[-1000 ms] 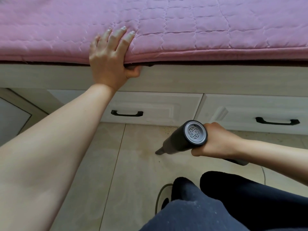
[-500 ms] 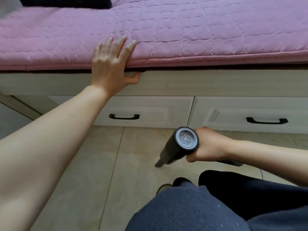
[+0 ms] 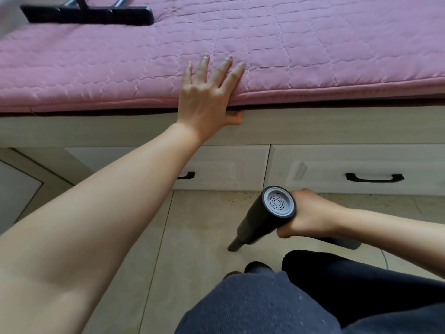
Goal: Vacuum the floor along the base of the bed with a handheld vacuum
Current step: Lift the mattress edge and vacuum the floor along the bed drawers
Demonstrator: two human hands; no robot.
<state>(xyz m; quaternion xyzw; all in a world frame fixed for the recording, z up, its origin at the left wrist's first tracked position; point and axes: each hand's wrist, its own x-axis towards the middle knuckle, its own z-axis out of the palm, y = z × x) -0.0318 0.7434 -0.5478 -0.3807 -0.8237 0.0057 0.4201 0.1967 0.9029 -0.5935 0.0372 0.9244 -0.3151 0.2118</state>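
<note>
— Where are we? 
— Our right hand [image 3: 310, 215] grips the handheld vacuum [image 3: 262, 220], nozzle on the floor [image 3: 192, 237] short of the bed [image 3: 313, 131] base.
— What's left? 
— Grit [image 3: 237, 198] along the drawers, we judge. Left hand [image 3: 207, 97] spread flat on the quilt [image 3: 337, 56].

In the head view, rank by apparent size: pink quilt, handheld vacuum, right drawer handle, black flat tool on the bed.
1. pink quilt
2. black flat tool, partly cropped, and handheld vacuum, nearer the camera: too close to rank
3. right drawer handle
</note>
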